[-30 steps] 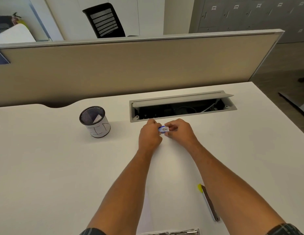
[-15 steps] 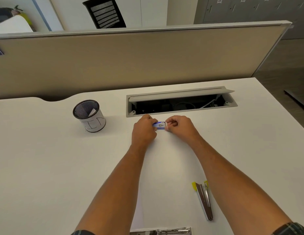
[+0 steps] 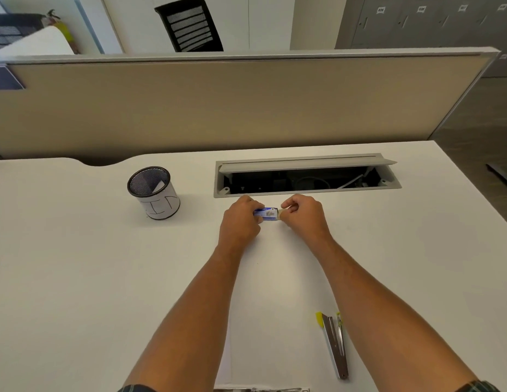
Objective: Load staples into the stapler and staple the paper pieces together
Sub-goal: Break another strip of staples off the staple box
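You have the small blue staple box [image 3: 265, 214] pinched between both hands just in front of the open cable tray [image 3: 306, 176] set into the table [image 3: 76, 278]: your left hand [image 3: 241, 220] grips its left end, and your right hand [image 3: 303, 215] pinches the right end, where a pale inner sleeve seems to be sliding out. The box looks light and thin-walled, so hold it by the ends rather than squeezing its flat faces. The staple strips inside are likely brittle and will snap if bent; take one by its long sides. The stapler [image 3: 333, 345] lies open, well nearer you than the tray and beside your right forearm, its metal channel exposed. A white sheet of paper [image 3: 275, 292] lies between your forearms. Left of the tray stands a mesh cup [image 3: 153, 192].
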Available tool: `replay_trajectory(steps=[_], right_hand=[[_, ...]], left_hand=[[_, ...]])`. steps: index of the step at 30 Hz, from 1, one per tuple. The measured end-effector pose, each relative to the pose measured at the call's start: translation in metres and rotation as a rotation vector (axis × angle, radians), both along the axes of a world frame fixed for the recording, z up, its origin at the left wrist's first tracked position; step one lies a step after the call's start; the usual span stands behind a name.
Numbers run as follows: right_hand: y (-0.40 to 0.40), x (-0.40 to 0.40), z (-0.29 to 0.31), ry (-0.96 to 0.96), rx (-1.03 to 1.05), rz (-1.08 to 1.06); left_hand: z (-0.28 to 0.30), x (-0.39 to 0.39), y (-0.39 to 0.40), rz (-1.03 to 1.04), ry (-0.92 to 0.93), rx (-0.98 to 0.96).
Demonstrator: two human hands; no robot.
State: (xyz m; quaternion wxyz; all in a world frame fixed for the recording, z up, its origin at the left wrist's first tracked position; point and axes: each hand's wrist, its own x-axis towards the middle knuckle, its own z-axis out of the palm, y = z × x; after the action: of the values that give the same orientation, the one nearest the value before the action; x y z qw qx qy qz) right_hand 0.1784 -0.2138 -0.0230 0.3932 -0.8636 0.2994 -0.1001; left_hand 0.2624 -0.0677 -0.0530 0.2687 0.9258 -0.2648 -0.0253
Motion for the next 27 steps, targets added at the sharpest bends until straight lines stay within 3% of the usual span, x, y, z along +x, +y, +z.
replay_trajectory(steps=[8,12,15,27], right_hand=[[-0.002,-0.001,0.004,0.015,-0.039,0.000],[-0.004,-0.010,0.006,-0.085,-0.137,0.168],[-0.007,-0.014,0.006,-0.044,-0.174,0.259],[-0.010,-0.009,0.003,-0.004,-0.104,0.128]], left_hand=[[-0.006,0.001,0.000,0.004,0.008,-0.026],[-0.006,0.002,-0.001,-0.001,0.011,-0.027],[-0.006,0.001,-0.002,0.004,0.018,-0.013],[-0.006,0.000,-0.001,-0.003,0.008,-0.012]])
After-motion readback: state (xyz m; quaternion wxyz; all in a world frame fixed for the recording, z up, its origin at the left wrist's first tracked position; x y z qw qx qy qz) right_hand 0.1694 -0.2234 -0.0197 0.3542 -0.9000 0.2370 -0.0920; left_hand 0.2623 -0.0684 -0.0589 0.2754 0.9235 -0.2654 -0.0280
